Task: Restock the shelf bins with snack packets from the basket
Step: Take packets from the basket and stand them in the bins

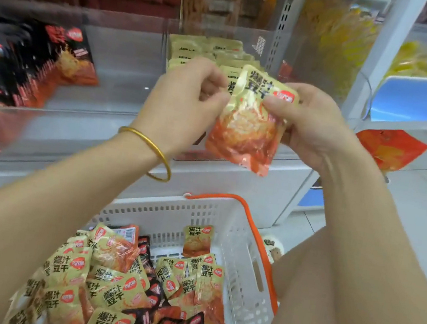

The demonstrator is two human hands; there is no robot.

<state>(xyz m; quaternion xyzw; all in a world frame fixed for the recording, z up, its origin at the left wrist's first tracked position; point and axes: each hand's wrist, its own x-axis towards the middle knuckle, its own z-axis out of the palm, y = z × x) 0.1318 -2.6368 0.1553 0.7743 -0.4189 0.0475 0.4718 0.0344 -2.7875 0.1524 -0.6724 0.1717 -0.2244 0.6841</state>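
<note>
Gold-and-orange foil marked the packet (248,122), held at centre frame in front of the shelf. In the head view, the only one supplied, the left hand (185,103) pinched the packet's left edge with curled fingers, a gold bangle (153,150) on that wrist. The right hand (313,123) gripped the right side, thumb pressed across the front. Whether one packet or a small stack was held could not be told.

Directly behind the hands, a clear bin (222,53) held matching gold packets standing in rows, faces forward. At left of frame, a second bin (42,66) held black-and-red packets. At lower centre, the white basket (246,251) with orange handle still carried many gold packets and some black ones mixed together.

Judgement: the step in hand was squaring the packet before placing it, with restocking well short of complete. To do it well, the packet should go in upright, label outward, at the front of the matching gold row, not the black bin. Foil is slippery; one hand should keep a firm pinch until the packet is seated.
</note>
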